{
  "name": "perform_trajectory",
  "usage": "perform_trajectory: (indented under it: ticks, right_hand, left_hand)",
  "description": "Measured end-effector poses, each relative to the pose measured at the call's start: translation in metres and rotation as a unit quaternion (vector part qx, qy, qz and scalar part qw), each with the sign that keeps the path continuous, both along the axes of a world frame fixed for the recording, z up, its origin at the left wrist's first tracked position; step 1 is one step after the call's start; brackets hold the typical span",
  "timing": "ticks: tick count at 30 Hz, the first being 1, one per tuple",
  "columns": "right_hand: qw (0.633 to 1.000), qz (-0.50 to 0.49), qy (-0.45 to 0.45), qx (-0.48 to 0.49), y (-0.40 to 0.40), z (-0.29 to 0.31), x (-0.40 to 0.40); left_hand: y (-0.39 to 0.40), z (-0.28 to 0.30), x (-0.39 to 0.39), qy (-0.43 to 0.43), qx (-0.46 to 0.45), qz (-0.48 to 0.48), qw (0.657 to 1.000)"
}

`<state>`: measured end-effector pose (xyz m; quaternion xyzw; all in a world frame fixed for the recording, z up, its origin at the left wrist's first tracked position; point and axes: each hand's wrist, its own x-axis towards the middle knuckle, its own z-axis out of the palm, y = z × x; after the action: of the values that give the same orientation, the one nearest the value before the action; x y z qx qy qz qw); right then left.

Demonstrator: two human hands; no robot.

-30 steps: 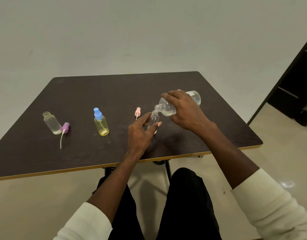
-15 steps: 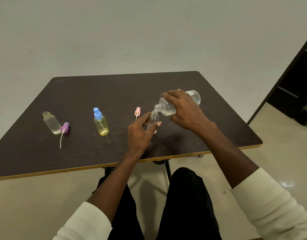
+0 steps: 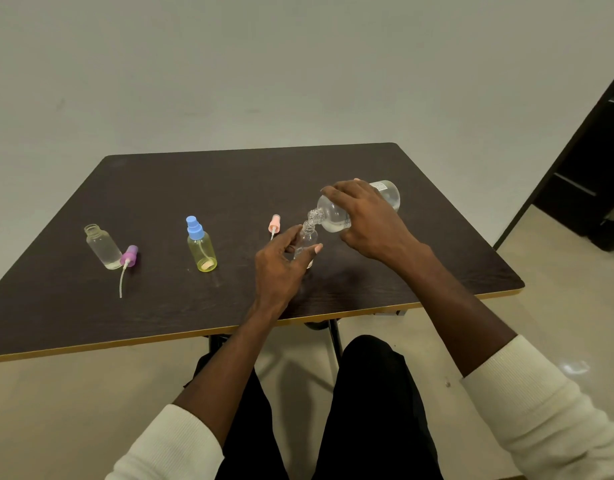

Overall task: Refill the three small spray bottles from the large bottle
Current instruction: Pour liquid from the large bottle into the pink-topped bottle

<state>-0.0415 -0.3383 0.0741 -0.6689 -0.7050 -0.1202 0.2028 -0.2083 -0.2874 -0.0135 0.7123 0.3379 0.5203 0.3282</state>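
My right hand (image 3: 369, 220) grips the large clear bottle (image 3: 329, 213), tipped on its side with its open neck over the mouth of a small clear bottle (image 3: 307, 242). My left hand (image 3: 281, 268) holds that small bottle upright on the dark table (image 3: 229, 188), thumb and fingers round its body. Its pink spray cap (image 3: 274, 225) lies just behind and left of it. A yellow bottle with a blue spray cap (image 3: 200, 245) stands at centre left. Farther left stands an uncapped clear bottle (image 3: 102, 247), with its purple spray cap and tube (image 3: 128, 259) lying beside it.
The table's near edge has a yellow trim (image 3: 160, 341). My legs in black trousers are under it. A dark cabinet (image 3: 589, 188) stands at the right by the pale floor. A plain wall is behind the table.
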Motion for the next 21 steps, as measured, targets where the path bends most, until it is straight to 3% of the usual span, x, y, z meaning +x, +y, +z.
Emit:
perform_trajectory:
  ticks: [21]
  right_hand:
    - [1.0, 0.003, 0.002, 0.002, -0.0009, 0.002, -0.0007]
  left_hand:
    - [-0.0021, 0.0004, -0.002, -0.006, -0.033, 0.001, 0.999]
